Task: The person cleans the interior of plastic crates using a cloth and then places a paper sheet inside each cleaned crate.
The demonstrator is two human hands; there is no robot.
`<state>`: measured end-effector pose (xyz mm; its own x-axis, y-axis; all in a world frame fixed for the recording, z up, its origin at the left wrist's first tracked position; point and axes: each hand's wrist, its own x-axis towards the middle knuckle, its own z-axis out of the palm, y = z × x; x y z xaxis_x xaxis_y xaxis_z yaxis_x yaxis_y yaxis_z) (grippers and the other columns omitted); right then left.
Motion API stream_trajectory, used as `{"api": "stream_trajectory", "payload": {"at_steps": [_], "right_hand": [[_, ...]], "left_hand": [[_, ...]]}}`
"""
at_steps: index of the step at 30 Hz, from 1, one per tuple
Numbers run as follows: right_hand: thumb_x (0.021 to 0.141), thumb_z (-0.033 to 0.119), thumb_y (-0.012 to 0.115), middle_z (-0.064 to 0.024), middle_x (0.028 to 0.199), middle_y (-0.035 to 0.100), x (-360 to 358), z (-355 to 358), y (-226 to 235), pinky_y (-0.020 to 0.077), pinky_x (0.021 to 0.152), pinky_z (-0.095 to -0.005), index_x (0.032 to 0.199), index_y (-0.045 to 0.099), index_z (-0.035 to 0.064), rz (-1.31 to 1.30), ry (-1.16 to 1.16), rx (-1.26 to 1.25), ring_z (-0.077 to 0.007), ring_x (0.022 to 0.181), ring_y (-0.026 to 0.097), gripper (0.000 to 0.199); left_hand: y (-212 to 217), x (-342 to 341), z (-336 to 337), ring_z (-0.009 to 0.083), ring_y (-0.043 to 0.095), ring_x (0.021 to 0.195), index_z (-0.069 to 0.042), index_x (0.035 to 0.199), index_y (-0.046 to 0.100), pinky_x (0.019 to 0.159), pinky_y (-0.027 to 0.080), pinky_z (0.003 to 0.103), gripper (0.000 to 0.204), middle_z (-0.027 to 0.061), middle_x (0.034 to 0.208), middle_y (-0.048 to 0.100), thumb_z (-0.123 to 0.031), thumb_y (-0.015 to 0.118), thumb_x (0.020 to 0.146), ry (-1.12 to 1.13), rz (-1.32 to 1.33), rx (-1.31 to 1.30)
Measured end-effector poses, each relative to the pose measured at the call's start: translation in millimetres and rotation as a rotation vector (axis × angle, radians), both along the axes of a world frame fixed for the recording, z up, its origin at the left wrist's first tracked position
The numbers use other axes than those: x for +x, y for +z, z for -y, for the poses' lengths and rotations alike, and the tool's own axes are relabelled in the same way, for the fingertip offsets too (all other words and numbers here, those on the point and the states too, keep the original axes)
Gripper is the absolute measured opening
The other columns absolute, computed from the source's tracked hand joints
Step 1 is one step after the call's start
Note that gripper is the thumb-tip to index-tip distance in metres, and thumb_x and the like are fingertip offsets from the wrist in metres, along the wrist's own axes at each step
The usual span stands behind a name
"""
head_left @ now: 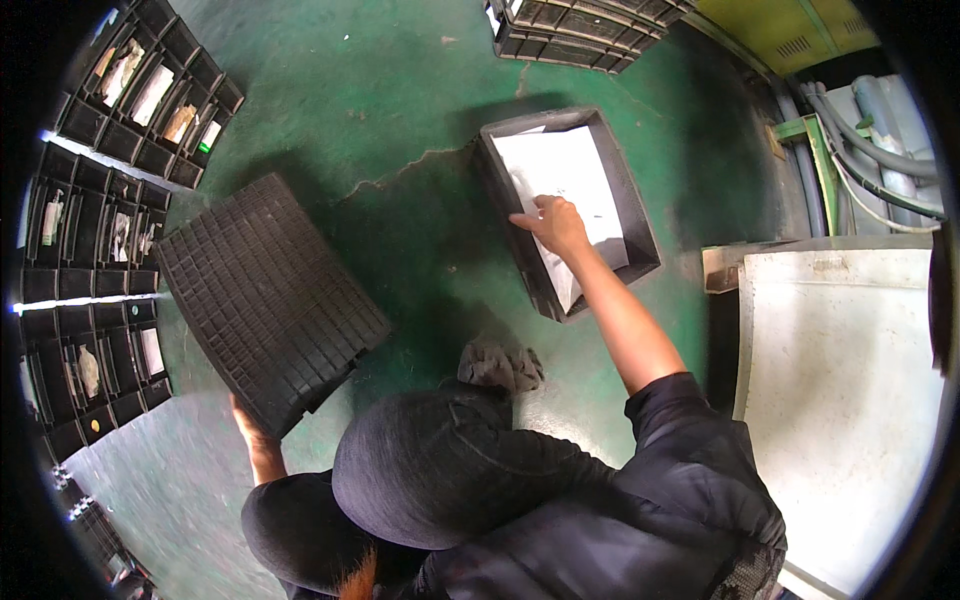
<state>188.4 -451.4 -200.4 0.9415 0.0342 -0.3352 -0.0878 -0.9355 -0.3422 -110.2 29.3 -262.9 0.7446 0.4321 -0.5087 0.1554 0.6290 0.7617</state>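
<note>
A black plastic crate (275,300) is tilted on the left, its ribbed underside facing me. My left hand (254,428) holds it by its near left edge; the crate hides most of the fingers. On the green floor to the right lies a second black crate (632,222), open side up. White paper sheets (560,165) lie inside it, slightly askew. Above the sheets is my right hand (556,226), thumb apart from the partly bent fingers, with nothing visible in them. Whether the fingertips touch the paper I cannot tell.
Stacked black crates (130,90) with labels line the left side. More crates (580,35) stand at the far end. A pale metal panel (840,330) is on the right, below grey pipes (880,130). A grey shoe (500,365) rests on the cracked green floor (400,120).
</note>
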Motion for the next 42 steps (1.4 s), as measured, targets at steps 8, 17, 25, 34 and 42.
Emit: {"api": "stream_trajectory", "payload": {"at_steps": [8,17,25,34,42], "right_hand": [[0.081,0.005,0.061,-0.0104,0.099,0.062,19,132,74,0.0495,0.076,-0.0282,0.114,0.05,-0.0044,0.066,-0.622,1.066,-0.018,0.085,0.061,0.036],[0.077,0.029,0.064,-0.016,0.107,0.061,49,202,7,0.0465,0.086,-0.0373,0.11,0.059,0.0068,0.251,-0.342,-0.31,-0.0298,0.1,0.059,0.04],[0.082,0.028,0.061,-0.0102,0.092,0.066,38,192,51,0.0486,0.079,-0.0356,0.095,0.068,0.0173,0.692,-0.214,-0.285,-0.0294,0.086,0.062,0.019],[0.084,0.027,0.059,-0.0045,0.084,0.066,56,138,152,0.0492,0.065,-0.0293,0.105,0.063,0.0012,0.132,-0.434,0.277,-0.0139,0.074,0.063,0.033],[0.074,0.022,0.068,-0.0112,0.086,0.065,53,122,171,0.0498,0.071,-0.0353,0.087,0.063,0.0063,0.555,-0.118,-0.38,-0.0288,0.078,0.063,0.021]], "left_hand": [[135,50,-26,0.0232,0.043,0.118,0.002,0.131,0.038,0.102,0.03,0.033,0.072,0.0137,0.131,0.044,-0.054,0.048,0.086,0.153,-0.221,0.554],[129,93,31,0.0272,0.059,0.067,0.003,0.084,0.058,0.059,0.045,0.037,0.042,0.0156,0.074,0.061,-0.035,0.071,0.075,-0.343,-0.175,1.827],[66,60,62,0.0236,0.051,0.065,-0.008,0.074,0.055,0.057,0.04,0.034,0.034,0.0035,0.071,0.055,-0.033,0.075,0.063,-0.546,0.056,2.076],[30,24,70,0.0239,0.053,0.08,-0.007,0.084,0.056,0.072,0.042,0.037,0.03,0.0042,0.085,0.058,-0.02,0.072,0.063,-0.757,0.159,1.925],[33,26,80,0.0267,0.053,0.09,-0.004,0.091,0.055,0.081,0.041,0.039,0.034,0.0074,0.093,0.058,-0.013,0.071,0.062,-0.789,0.159,1.808]]}}
